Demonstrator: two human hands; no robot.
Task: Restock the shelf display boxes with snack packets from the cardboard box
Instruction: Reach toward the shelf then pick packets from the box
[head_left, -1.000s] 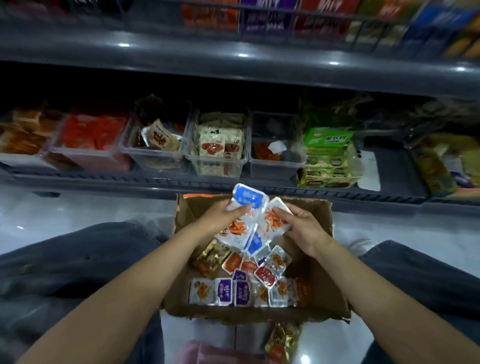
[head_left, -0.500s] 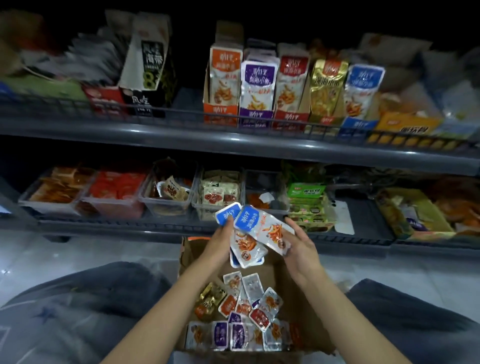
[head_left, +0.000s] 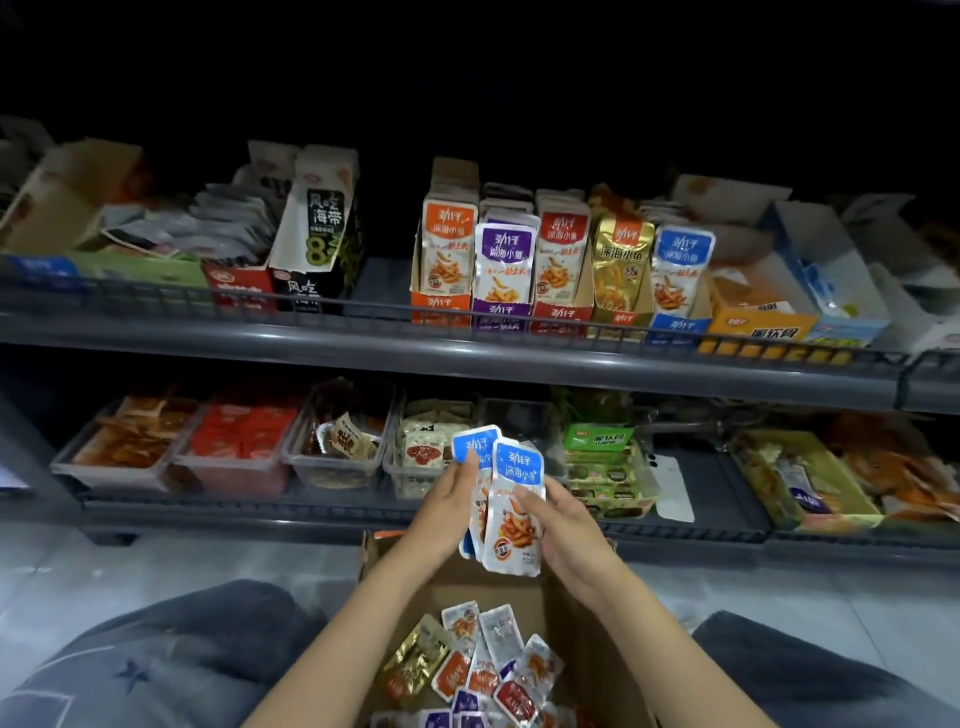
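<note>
Several blue-topped snack packets (head_left: 514, 499) stand fanned and upright between my two hands, just below frame centre and raised above the cardboard box (head_left: 587, 639). Exact count: cannot tell, since they overlap. My left hand (head_left: 449, 501) grips the rear packets from their 9 o'clock side, with the thumb laid on a blue header. My right hand (head_left: 563, 525) grips the front packet from 3 o'clock, fingers curled onto its printed face. The cardboard box sits open at 6 o'clock from the hands, between my trouser legs (head_left: 171, 660). It holds loose packets (head_left: 483, 665) in gold, orange, red, purple and white, lying flat and overlapping. At 12 o'clock, on the upper shelf (head_left: 311, 338), five display boxes (head_left: 501, 309) stand in a row just beside one another. Their fronts are orange, purple, red, gold and blue, and each has packets upright inside. The blue display box (head_left: 678, 325) lies at about 1 o'clock from my hands. Behind the held packets, on the lower shelf (head_left: 311, 512), clear plastic tubs (head_left: 332, 447) of other snacks sit side by side. A green carton stack (head_left: 602, 467) stands at 3 o'clock of them. Grey floor tiles (head_left: 78, 582) show at 8 o'clock.
</note>
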